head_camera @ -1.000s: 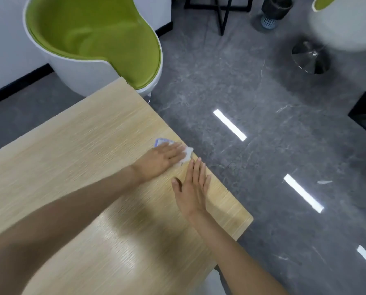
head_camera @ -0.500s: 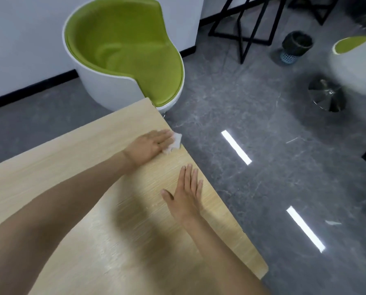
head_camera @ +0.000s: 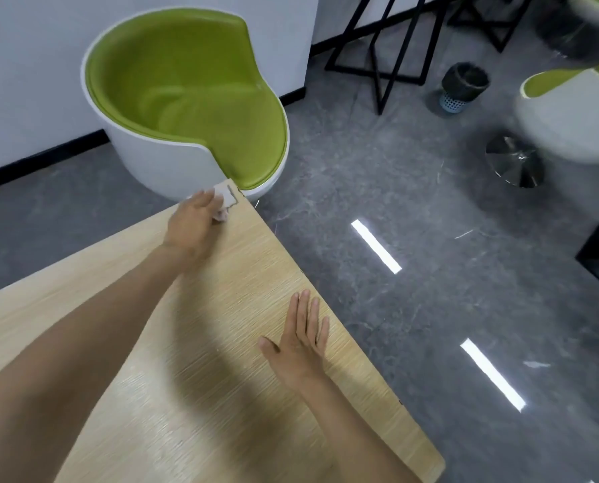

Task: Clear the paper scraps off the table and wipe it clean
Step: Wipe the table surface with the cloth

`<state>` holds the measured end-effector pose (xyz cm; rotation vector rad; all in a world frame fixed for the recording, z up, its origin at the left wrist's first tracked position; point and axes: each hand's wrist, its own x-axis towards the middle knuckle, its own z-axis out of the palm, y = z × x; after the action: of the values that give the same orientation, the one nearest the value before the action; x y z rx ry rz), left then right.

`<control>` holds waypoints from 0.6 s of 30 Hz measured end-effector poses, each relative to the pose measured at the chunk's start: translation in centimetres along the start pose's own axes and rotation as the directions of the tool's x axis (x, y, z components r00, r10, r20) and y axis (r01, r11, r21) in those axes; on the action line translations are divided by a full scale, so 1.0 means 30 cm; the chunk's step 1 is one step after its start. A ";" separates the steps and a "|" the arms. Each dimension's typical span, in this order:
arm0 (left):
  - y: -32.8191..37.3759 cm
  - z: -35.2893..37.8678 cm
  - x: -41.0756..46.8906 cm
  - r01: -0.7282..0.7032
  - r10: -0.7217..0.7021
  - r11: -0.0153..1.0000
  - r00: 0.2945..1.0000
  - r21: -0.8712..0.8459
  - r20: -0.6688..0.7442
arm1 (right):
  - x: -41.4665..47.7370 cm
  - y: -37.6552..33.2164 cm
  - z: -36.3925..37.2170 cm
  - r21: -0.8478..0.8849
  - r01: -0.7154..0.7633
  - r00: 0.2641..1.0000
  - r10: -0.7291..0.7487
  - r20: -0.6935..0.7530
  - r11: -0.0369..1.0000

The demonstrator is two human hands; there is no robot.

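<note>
On the near stretch of the pale wooden table [head_camera: 221, 395], close to its right-hand edge, the right hand [head_camera: 299, 346] lies palm down. Its fingers are straight and held together, the thumb is spread to the side, and it holds nothing. Its forearm runs back toward the lower edge of the view.

Farther along, the left arm reaches diagonally across the tabletop to the far corner. There the left hand [head_camera: 191, 223] rests on a small white wipe [head_camera: 227, 198]. Its fingers are stretched out over the wipe and press it onto the wood rather than curling round it, though motion blur softens the fingertips. The wipe sits right at the corner, and part of it shows beyond the fingers. No paper scraps show on the visible part of the tabletop.

Just beyond that corner stands a round white chair with a green seat [head_camera: 186, 99], close against the table. Behind it is a white wall [head_camera: 29, 64] with a dark skirting strip.

To the right, the grey stone floor [head_camera: 395, 186] reflects bright bars of ceiling light, and a small pale sliver [head_camera: 536, 364] lies on it. Farther off are a black metal frame [head_camera: 378, 57], a dark waste bin [head_camera: 463, 87], and a second white and green chair [head_camera: 569, 116] above a shiny round base [head_camera: 515, 162].
</note>
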<state>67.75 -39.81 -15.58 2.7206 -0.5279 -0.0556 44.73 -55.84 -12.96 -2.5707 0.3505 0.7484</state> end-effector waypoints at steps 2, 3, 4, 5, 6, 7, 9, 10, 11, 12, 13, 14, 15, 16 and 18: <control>0.074 -0.006 -0.021 -0.023 0.023 0.996 1.000 0.082 -0.001 | -0.003 -0.002 -0.006 -0.010 -0.017 1.000 0.017 0.009 1.000; 0.112 0.015 -0.058 -0.243 0.242 0.962 0.970 0.127 0.019 | -0.004 -0.006 -0.009 -0.009 -0.020 1.000 0.020 0.017 1.000; 0.133 0.037 -0.103 -0.497 0.491 0.855 0.868 0.151 0.078 | -0.003 -0.008 -0.011 -0.002 -0.022 0.999 0.022 0.025 1.000; 0.136 0.052 -0.144 -0.683 0.668 0.718 0.731 0.135 0.142 | 0.000 -0.010 -0.013 0.009 -0.026 0.999 0.025 0.036 1.000; 0.124 0.054 -0.154 -0.779 0.760 0.614 0.627 0.129 0.173 | 0.003 -0.011 -0.015 0.021 -0.028 0.998 0.027 0.050 0.999; 0.096 0.045 -0.129 -0.806 0.794 0.570 0.590 0.159 0.147 | 0.004 -0.012 -0.017 0.032 -0.028 0.997 0.026 0.067 0.999; 0.054 0.020 -0.056 -0.585 0.584 0.786 0.808 0.200 0.072 | 0.003 -0.010 -0.017 0.038 -0.025 0.996 0.021 0.089 0.999; 0.046 0.001 -0.018 -0.327 0.328 0.932 0.945 0.156 0.020 | 0.005 -0.008 -0.015 0.033 -0.023 0.996 0.020 0.088 0.999; 0.060 -0.006 0.010 -0.082 0.085 0.991 0.996 0.108 -0.024 | 0.006 -0.007 -0.013 0.030 -0.023 0.997 0.021 0.081 0.999; 0.100 -0.005 0.020 0.036 -0.034 0.997 0.999 0.067 -0.033 | 0.007 -0.007 -0.011 0.027 -0.024 0.997 0.022 0.067 0.999; 0.148 0.015 0.016 0.012 -0.011 0.998 1.000 0.061 -0.018 | 0.008 -0.009 -0.008 0.022 -0.023 0.998 0.022 0.057 1.000; 0.197 0.049 -0.003 -0.127 0.125 0.989 0.992 0.073 0.032 | 0.007 -0.011 -0.007 0.017 -0.022 0.998 0.021 0.057 1.000; 0.239 0.072 -0.036 -0.314 0.306 0.945 0.948 0.093 0.091 | 0.008 -0.011 -0.008 0.015 -0.020 0.998 0.019 0.066 1.000; 0.255 0.092 -0.068 -0.462 0.451 0.885 0.883 0.065 0.133 | 0.008 -0.009 -0.009 0.014 -0.015 0.997 0.014 0.072 1.000; 0.212 0.074 -0.068 -0.503 0.492 0.864 0.854 0.031 0.170 | 0.011 -0.004 -0.008 0.014 -0.001 0.997 0.000 0.072 1.000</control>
<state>63.38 -45.30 -15.40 2.5697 -1.2907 -0.1160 45.15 -55.90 -12.92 -2.5234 0.3332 0.8331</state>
